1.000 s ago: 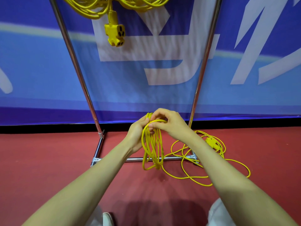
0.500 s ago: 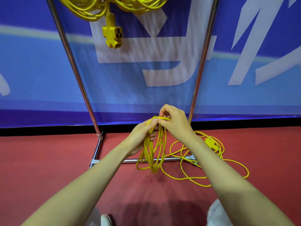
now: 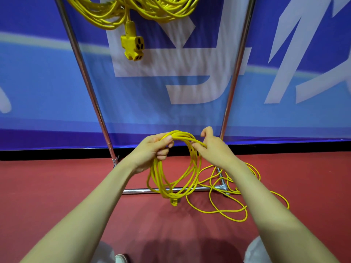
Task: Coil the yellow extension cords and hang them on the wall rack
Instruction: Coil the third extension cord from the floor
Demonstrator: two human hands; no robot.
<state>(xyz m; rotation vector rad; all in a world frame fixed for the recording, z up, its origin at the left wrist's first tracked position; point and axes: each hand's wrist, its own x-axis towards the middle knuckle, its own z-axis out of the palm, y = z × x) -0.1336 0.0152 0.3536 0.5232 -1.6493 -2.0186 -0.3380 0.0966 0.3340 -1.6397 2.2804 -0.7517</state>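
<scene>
Several loops of yellow extension cord [image 3: 158, 175] in mid-air, low before the rack [image 3: 140, 190]. Gripped at the top by left hand [image 3: 152, 149], fingers clamped round the bundle. Held just beside by right hand [image 3: 215, 149], fingers curled on a strand. Trails loose onto the red floor [image 3: 57, 186] at right. Above, more coiled cords [image 3: 117, 18] on the rack.

1. Cord [image 3: 171, 194]: bright yellow.
2. Socket [image 3: 133, 46]: yellow, with black slots.
3. Banner [image 3: 38, 92]: deep and light blue bands, white shapes.
4. Rack [image 3: 85, 76]: shiny silver.
5. Floor [image 3: 57, 186]: dull red.
6. Strip [image 3: 57, 154] under banner: black.
</scene>
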